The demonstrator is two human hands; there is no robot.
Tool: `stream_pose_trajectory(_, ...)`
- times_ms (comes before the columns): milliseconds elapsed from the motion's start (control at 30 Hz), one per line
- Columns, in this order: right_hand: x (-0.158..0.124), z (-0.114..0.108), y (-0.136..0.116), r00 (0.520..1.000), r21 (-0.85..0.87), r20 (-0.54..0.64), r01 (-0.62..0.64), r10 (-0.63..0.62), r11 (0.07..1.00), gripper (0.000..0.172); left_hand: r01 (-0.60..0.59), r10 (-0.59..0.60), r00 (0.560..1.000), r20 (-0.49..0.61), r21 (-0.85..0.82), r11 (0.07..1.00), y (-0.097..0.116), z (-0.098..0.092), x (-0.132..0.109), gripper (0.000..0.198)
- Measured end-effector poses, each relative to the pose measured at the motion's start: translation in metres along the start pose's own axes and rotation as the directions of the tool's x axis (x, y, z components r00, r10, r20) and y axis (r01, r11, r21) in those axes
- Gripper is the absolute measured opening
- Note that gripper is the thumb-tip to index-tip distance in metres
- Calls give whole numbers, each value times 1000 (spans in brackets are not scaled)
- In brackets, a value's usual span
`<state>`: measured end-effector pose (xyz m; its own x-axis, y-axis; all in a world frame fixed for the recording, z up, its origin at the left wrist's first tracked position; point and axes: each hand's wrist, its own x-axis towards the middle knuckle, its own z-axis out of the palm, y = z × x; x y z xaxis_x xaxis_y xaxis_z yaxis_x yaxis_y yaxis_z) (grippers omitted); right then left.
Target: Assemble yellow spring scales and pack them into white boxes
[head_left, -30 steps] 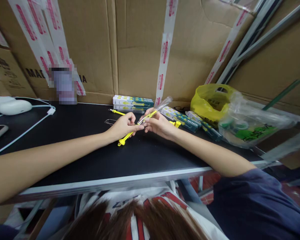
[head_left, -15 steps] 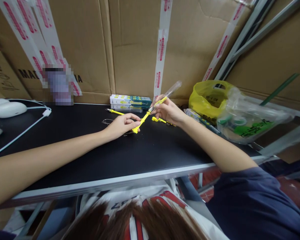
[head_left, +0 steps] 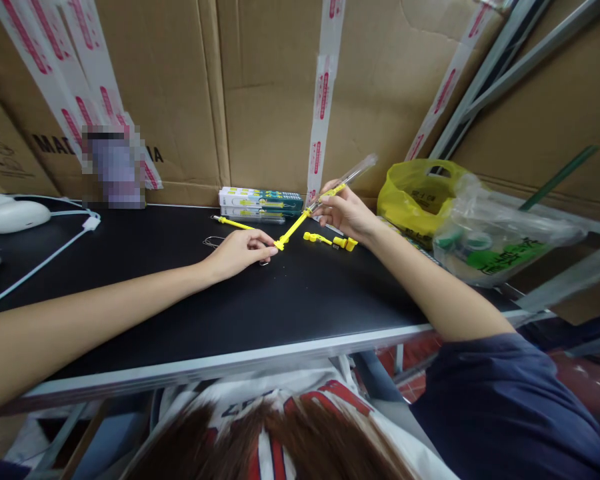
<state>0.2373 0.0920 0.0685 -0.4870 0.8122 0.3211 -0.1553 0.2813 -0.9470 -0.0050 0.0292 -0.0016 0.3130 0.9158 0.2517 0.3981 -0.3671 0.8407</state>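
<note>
My right hand (head_left: 347, 212) grips a clear plastic tube (head_left: 363, 168) partway along, fingers closed round it. A yellow plastic rod (head_left: 296, 229) runs into the tube and sticks out below toward the left, the whole tilted up to the right. At its lower knobbed end, my left hand (head_left: 243, 253) closes in a pinch on the rod. Small yellow parts (head_left: 317, 238), with dark springs near them, lie on the black table (head_left: 280, 313) under my right hand. Another yellow rod (head_left: 234, 223) and a bent metal wire (head_left: 212, 241) lie behind my left hand.
Stacked printed boxes (head_left: 260, 200) stand at the back against a large taped carton (head_left: 270, 93). A yellow bag (head_left: 415, 193) and a clear bag (head_left: 505, 240) sit at right. White cables (head_left: 45, 270) and a rounded white device (head_left: 17, 217) lie at left.
My right hand has moved slightly up and right with the tube, and more of the yellow rod shows between my hands. The rod's lower end and my left fingertips have shifted up a little.
</note>
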Motion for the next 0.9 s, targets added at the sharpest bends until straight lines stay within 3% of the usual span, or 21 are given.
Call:
stream_pose_trajectory(300, 0, 2, 5, 999, -7, -36, -19, 18, 1000, 28, -104, 137, 982, -132, 227, 968, 6, 2, -8, 23)
stream_pose_trajectory(433, 1, 2, 10, 1000, -11, -16, -25, 25, 1000, 30, -100, 135, 983, -121, 258, 961, 6, 0, -8, 23)
stream_pose_trajectory(667, 0, 4, 12, 1000, -18, -8, -26, 26, 999, 32, -50, 88, 994, -58, 470, 881, -1, -1, -3, 38)
stream_pose_trajectory(900, 0, 6, 8, 998, -21, -38, -51, 50, 998, 32, -73, 122, 989, -87, 431, 899, 5, 0, -6, 27)
